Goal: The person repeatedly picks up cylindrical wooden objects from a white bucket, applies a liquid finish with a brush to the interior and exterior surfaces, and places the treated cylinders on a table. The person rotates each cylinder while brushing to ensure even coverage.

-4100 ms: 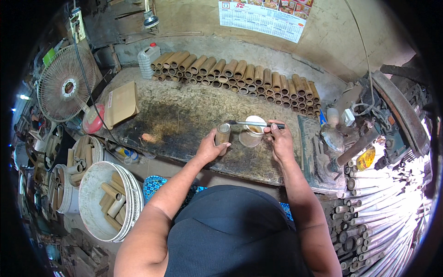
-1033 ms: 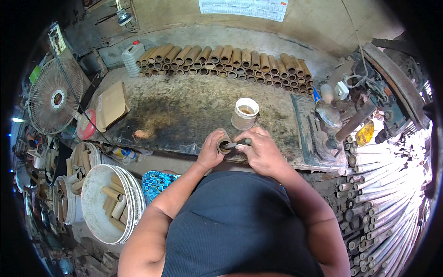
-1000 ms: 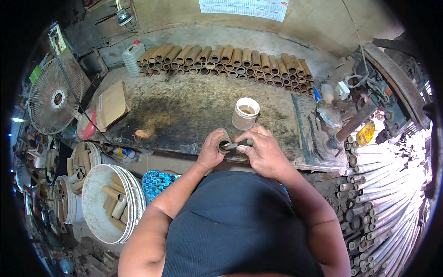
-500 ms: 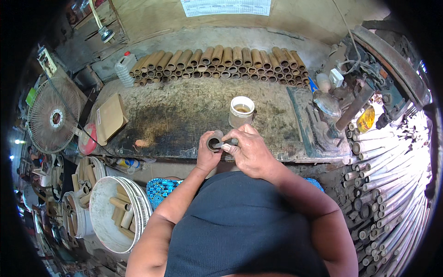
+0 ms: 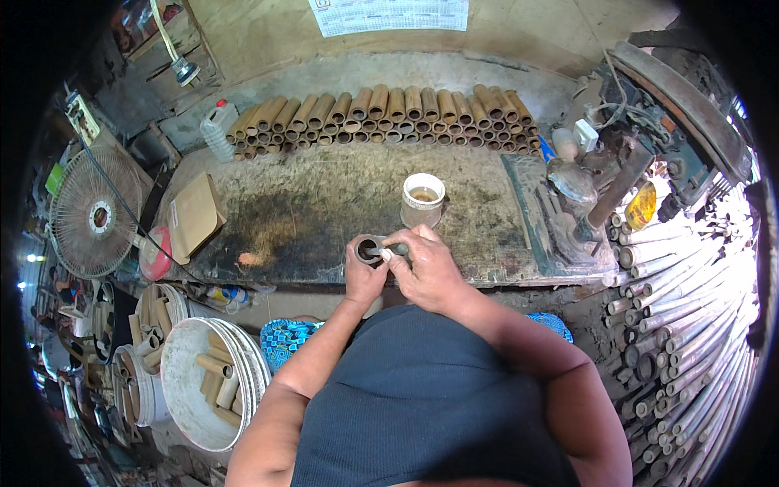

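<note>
Head view: workbench point(image 5: 308, 191), under the cup, near edge partly covered by my hands. Pole heap point(image 5: 690, 325), well right of the cup, some ends lost in glare. Stacked tubes point(image 5: 389, 109), behind the cup, lower rows showing mouths only. Bucket point(image 5: 180, 390), left of the cup and nearer me, its cut pieces overlapping, count uncertain. Calendar point(image 5: 389, 16), on the wall beyond the cup, top cut off. Cup point(image 5: 418, 211), white-rimmed, liquid inside; contact with my right hand, I cannot tell. My left hand point(image 5: 365, 276), fingers curled round a short tube point(image 5: 367, 243), mouth tilted up, left of the cup and nearer me. My right hand point(image 5: 426, 260), fingers pinched on a slim tool point(image 5: 401, 249), dark-handled; its tip is hidden inside that tube's mouth.
</note>
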The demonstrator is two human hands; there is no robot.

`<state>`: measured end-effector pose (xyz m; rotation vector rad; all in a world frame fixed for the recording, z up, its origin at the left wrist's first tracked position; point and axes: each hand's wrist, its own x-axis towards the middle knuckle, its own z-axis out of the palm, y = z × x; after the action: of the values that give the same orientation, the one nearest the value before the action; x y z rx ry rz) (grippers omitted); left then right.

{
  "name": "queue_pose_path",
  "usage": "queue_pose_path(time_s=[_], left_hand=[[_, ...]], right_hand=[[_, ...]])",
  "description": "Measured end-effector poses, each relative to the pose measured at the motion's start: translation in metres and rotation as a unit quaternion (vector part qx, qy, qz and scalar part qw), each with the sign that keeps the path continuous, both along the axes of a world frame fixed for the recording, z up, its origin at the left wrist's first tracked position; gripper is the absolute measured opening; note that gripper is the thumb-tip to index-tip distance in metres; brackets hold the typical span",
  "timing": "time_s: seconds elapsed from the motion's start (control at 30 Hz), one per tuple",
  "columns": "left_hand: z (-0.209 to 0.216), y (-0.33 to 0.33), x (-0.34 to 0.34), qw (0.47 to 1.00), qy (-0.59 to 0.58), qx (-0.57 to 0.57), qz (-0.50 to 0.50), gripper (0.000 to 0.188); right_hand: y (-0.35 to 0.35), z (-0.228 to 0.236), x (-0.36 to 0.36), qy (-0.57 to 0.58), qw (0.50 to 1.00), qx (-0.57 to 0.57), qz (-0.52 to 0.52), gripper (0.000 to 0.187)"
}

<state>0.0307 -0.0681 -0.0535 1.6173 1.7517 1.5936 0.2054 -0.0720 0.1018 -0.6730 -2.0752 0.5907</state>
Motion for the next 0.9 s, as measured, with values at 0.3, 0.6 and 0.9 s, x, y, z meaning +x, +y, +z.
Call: queue_pose_path(time_s=[0.3, 0.6, 0.9], left_hand=[[0.021, -0.003, 0.01, 0.999, 0.029, -0.025, 0.01, 0.064], [0.029, 0.0, 0.013, 0.998, 0.061, -0.022, 0.008, 0.064], [0.041, -0.003, 0.015, 0.993, 0.096, -0.067, -0.023, 0.064]], right_hand=[[-0.001, 0.001, 0.005, 0.053, 0.997, -0.029, -0.039, 0.017], [0.0, 0.006, 0.009, 0.041, 0.997, -0.031, -0.058, 0.021], [0.009, 0.016, 0.013, -0.022, 0.999, -0.035, -0.003, 0.023]])
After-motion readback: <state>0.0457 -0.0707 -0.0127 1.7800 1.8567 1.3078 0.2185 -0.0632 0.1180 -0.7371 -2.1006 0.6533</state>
